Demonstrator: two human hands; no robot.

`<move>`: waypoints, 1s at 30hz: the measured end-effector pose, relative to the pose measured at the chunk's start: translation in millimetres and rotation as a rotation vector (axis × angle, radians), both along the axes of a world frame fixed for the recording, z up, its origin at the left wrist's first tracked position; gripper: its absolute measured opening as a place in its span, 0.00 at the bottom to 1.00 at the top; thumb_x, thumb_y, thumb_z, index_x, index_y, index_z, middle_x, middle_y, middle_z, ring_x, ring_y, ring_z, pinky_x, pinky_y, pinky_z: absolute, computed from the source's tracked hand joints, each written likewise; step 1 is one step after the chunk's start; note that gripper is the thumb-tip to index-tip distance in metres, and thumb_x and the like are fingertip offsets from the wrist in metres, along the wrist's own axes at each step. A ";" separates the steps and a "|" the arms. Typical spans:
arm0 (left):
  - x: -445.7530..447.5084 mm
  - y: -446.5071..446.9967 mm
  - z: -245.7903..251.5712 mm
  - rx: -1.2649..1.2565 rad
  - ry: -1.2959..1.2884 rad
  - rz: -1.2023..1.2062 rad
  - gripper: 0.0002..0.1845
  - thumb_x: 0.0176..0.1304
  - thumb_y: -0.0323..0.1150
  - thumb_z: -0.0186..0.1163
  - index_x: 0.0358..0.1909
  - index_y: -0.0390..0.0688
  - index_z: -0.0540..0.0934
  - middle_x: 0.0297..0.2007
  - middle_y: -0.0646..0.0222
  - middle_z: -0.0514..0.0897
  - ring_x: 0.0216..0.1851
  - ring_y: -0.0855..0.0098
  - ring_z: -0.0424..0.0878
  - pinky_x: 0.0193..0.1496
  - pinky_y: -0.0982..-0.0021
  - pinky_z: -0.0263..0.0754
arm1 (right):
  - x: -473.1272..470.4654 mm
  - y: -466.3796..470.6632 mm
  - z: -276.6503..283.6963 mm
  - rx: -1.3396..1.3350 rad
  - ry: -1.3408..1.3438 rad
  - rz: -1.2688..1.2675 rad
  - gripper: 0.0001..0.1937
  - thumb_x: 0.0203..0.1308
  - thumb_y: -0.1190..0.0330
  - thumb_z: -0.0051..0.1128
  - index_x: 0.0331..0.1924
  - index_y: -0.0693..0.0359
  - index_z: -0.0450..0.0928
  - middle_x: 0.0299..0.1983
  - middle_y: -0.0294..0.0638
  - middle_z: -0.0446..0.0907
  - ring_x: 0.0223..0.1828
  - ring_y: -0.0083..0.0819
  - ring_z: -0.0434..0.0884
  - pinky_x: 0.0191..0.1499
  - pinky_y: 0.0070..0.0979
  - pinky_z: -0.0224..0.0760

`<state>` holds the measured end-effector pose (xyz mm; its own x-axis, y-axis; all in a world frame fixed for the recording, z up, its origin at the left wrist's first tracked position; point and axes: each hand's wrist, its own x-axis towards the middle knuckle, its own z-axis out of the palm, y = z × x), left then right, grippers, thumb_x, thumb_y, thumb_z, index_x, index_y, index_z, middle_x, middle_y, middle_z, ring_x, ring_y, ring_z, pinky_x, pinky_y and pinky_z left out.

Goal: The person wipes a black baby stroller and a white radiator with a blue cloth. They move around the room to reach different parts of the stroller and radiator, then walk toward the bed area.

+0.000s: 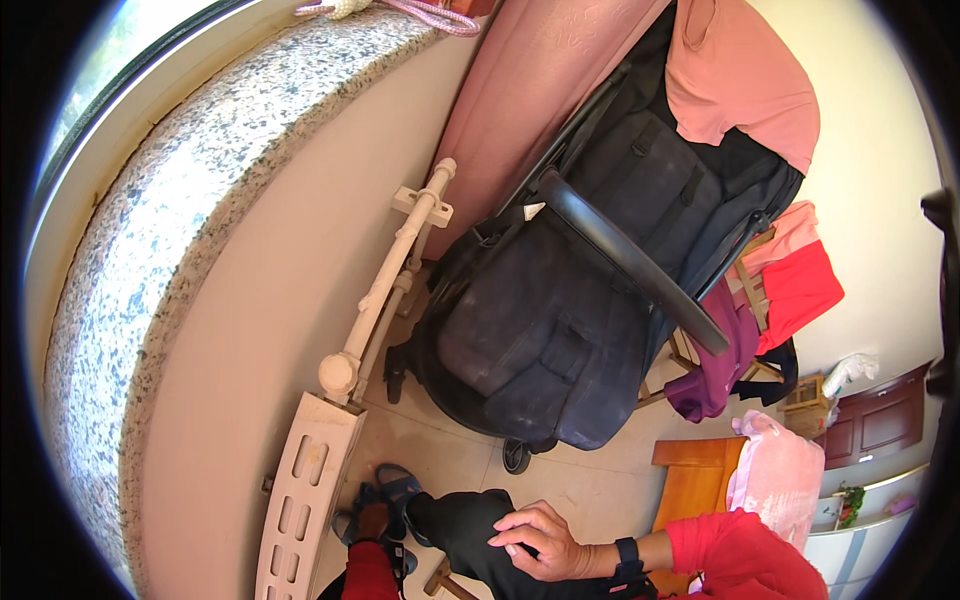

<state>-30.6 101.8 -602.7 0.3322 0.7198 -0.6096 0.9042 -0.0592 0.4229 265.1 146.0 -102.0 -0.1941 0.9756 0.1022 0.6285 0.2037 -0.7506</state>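
Observation:
My right hand, with a dark band on its wrist, rests on the knee of my black trousers, fingers loosely bent and a little apart. Low at the left, my left hand reaches down from a red sleeve to the feet, beside a blue sandal. It is small and shaded, and whether it grips anything does not show. In front of me stands a stroller with a dark fabric seat, a black bumper bar and a pink cloth over its top.
A white radiator and pipes run along the wall under a granite windowsill. Clothes hang on a wooden chair beyond the stroller. At the right stands a piece of wooden furniture with a pink cover; a wooden stool part shows below.

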 end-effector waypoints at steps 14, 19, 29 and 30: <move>14.0 16.5 36.9 0.054 -0.094 0.126 0.29 0.66 0.39 0.56 0.66 0.36 0.70 0.62 0.34 0.73 0.66 0.41 0.70 0.65 0.46 0.68 | -4.4 1.7 0.1 -0.025 0.026 0.024 0.12 0.54 0.78 0.62 0.43 0.56 0.86 0.48 0.38 0.80 0.43 0.35 0.77 0.49 0.28 0.73; 14.1 -3.0 13.4 0.481 -0.045 0.081 0.22 0.66 0.37 0.55 0.57 0.35 0.77 0.55 0.39 0.79 0.58 0.44 0.77 0.62 0.48 0.72 | -3.3 2.5 -0.5 -0.044 0.033 0.028 0.12 0.54 0.77 0.62 0.42 0.56 0.86 0.48 0.38 0.80 0.44 0.35 0.78 0.49 0.28 0.73; 13.5 6.9 53.7 0.278 -0.014 -0.296 0.11 0.57 0.41 0.63 0.32 0.46 0.89 0.28 0.59 0.87 0.32 0.53 0.86 0.39 0.51 0.79 | 0.8 -2.9 -1.0 0.007 0.040 -0.001 0.09 0.60 0.73 0.59 0.43 0.54 0.85 0.48 0.36 0.81 0.46 0.36 0.78 0.52 0.31 0.72; 14.7 11.0 61.5 0.286 -0.001 -0.312 0.11 0.56 0.41 0.64 0.31 0.46 0.89 0.28 0.59 0.87 0.32 0.53 0.86 0.39 0.51 0.79 | 1.8 -4.0 -0.5 0.016 0.039 -0.006 0.09 0.60 0.73 0.59 0.43 0.54 0.85 0.48 0.36 0.81 0.45 0.36 0.78 0.52 0.31 0.72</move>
